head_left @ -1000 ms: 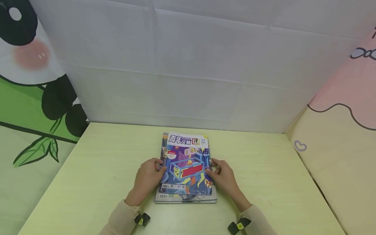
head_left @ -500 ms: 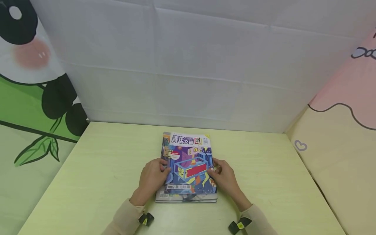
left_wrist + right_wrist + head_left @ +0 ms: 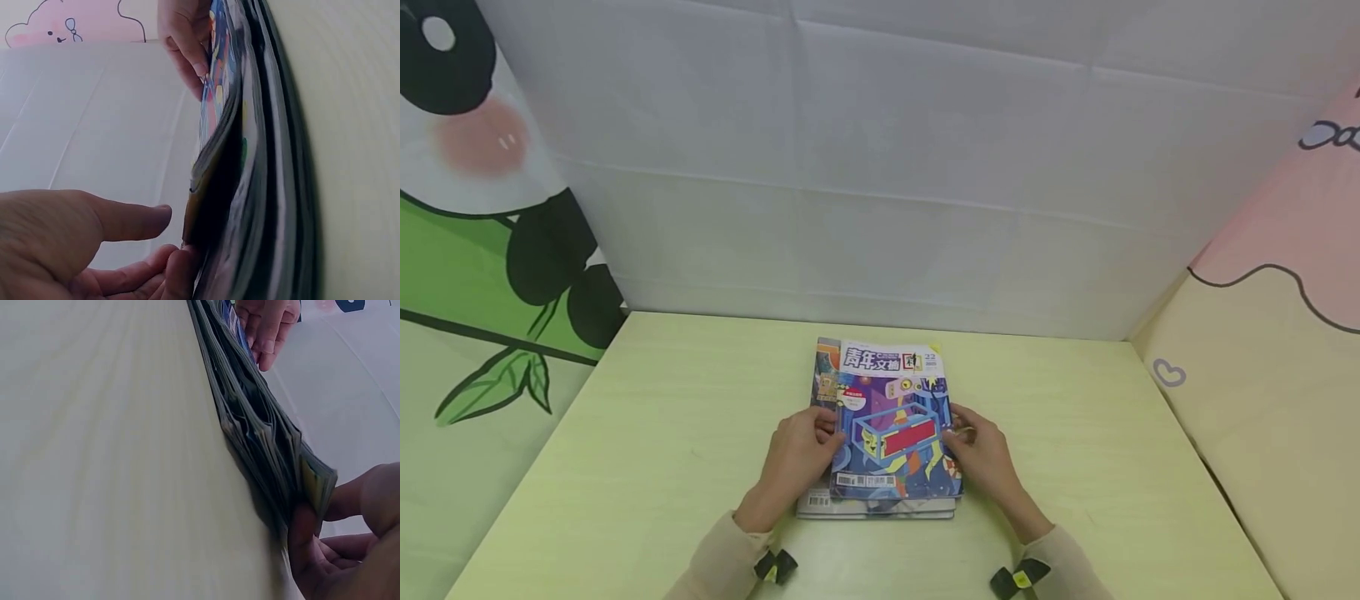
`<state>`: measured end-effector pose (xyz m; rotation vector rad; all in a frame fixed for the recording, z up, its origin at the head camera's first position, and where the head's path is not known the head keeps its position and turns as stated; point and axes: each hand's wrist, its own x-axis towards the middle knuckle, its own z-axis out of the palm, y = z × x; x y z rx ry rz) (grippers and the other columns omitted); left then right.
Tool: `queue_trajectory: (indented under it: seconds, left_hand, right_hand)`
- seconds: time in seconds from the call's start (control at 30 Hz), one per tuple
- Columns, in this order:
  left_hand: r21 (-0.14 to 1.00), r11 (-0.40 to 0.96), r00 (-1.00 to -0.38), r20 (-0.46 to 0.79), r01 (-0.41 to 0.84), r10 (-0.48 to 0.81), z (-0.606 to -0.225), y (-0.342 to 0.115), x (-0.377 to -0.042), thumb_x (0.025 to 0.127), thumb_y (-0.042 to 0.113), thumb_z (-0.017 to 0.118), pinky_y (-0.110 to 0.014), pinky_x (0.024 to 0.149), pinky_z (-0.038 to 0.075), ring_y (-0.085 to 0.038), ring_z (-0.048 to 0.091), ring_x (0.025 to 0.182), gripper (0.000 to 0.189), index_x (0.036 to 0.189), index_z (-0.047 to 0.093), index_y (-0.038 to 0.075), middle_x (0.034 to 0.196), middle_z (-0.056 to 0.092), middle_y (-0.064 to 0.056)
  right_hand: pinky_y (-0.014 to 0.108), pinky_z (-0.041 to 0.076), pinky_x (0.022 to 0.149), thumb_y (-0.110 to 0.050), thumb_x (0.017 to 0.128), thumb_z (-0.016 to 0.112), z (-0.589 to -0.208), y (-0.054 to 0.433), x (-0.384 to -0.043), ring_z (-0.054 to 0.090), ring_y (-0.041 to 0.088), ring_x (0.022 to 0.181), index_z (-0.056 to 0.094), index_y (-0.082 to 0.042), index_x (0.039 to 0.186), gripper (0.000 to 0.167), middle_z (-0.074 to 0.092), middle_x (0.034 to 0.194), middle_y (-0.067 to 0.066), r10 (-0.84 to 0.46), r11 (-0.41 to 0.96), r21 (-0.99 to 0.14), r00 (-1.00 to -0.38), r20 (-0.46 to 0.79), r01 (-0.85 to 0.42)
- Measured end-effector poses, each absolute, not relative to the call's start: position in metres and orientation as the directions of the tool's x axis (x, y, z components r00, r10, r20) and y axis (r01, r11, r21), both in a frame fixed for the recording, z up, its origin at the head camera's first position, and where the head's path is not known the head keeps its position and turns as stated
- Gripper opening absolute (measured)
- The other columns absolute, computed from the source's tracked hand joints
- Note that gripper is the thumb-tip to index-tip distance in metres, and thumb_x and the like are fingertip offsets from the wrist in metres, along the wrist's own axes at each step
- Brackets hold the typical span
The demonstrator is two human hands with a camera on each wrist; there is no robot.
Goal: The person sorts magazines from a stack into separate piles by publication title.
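- Bench (image 3: 655, 433): under the fingers (image 3: 179, 270), carrying everything. We figure the flat top is what keeps the pile from tipping.
- Lower magazines (image 3: 824, 379): a stack on the bench, below the fingers, with an orange-and-dark strip of cover showing just beyond the left fingers. Looks like they're a support here. We can't spot any shift versus the earlier shots.
- Top magazine (image 3: 895, 421): between both sets of fingers, cover up, sitting off to the right of the stack. We'd guess it's held at the sides because a floppy thing steers better that way. Compared with a second ago it has slid toward the right fingers, so more cover underneath shows.
- Right hand (image 3: 988, 458): fingers clamped on the top magazine's right edge, thumb on the cover, finger underneath. Probably the steadier hold of the two. It's moved outward too.
- Left hand (image 3: 799, 458): fingers apart, we think; the wrist view has the thumb clear of the cover and fingertips touching the left edge. Reads as light guiding. It's gone the same way.
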<state>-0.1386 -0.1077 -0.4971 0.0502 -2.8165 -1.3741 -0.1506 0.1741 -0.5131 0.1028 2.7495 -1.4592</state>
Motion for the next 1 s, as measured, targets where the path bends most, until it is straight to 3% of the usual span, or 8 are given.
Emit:
queue_trajectory:
  seconds: [0.3, 0.63, 1.0]
  left_hand:
    - [0.845, 0.535, -0.999, -0.025, -0.01, 0.021, -0.494, -0.109, -0.138, 0.096, 0.001, 0.083, -0.038, 0.084, 0.065, -0.018, 0.07, 0.09, 0.055, 0.146, 0.062, -0.013, 0.106, 0.073, -0.01]
    - [0.888, 0.46, -0.998, -0.018, 0.015, 0.067, -0.496, -0.107, -0.136, 0.095, -0.005, 0.081, -0.043, 0.088, 0.067, -0.025, 0.078, 0.096, 0.051, 0.144, 0.066, -0.009, 0.116, 0.078, -0.017]
    - [0.888, 0.459, -0.998, -0.012, 0.016, 0.057, -0.496, -0.098, -0.133, 0.096, -0.004, 0.08, -0.043, 0.089, 0.067, -0.023, 0.078, 0.095, 0.052, 0.146, 0.064, -0.008, 0.11, 0.079, -0.013]
  right_hand:
    - [0.022, 0.056, 0.066, 0.001, 0.104, 0.073, -0.506, 0.176, -0.149, 0.066, 0.019, 0.088, 0.064, 0.004, 0.151, 0.048, 0.073, 0.111, 0.013, 0.056, 0.534, -0.843, -0.998, -0.033, 0.058]
    - [0.021, 0.055, 0.065, 0.006, 0.104, 0.069, -0.506, 0.179, -0.148, 0.064, 0.019, 0.087, 0.064, 0.002, 0.152, 0.049, 0.071, 0.113, 0.016, 0.066, 0.455, -0.888, -0.997, -0.038, 0.064]
    - [0.02, 0.054, 0.065, 0.008, 0.105, 0.067, -0.504, 0.184, -0.145, 0.063, 0.018, 0.084, 0.064, 0.001, 0.152, 0.048, 0.07, 0.116, 0.019, 0.063, 0.391, -0.919, -0.998, -0.022, 0.044]
